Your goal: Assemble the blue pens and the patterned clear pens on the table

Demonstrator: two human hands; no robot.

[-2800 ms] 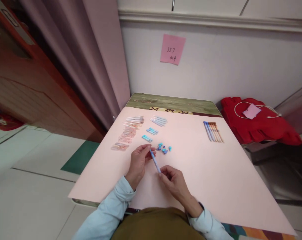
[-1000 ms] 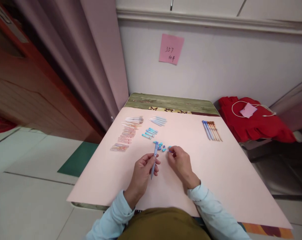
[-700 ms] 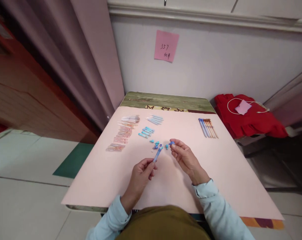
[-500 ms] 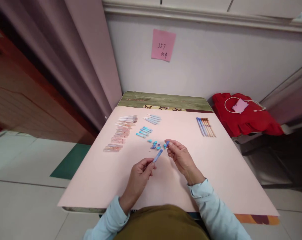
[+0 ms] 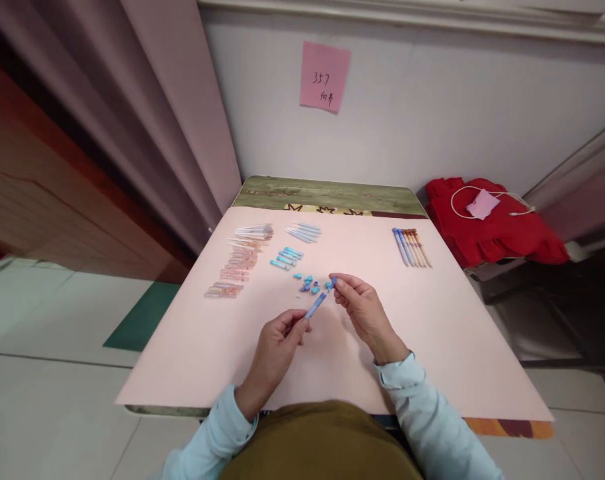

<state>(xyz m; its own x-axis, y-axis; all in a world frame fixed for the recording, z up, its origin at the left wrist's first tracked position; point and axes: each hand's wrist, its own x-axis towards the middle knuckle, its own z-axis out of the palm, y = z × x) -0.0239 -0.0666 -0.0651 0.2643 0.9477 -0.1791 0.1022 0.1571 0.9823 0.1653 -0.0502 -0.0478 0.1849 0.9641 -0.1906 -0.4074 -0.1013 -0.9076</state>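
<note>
Left hand [image 5: 277, 341] pinched the blue pen barrel [image 5: 315, 306] by its near end; its long axis ran away and rightward, free tip just short of the small blue cap [image 5: 333, 283] pinched in the right hand [image 5: 363, 312]. Loose caps [image 5: 308, 285] lay just beyond, on the pink sheet [image 5: 432, 320].

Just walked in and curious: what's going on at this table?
A person sits at a table under a pink sheet. Their left hand holds a blue pen barrel; the right hand pinches a small blue cap close to its tip. Loose blue parts lie nearby, with assembled pens at the far right.
</note>
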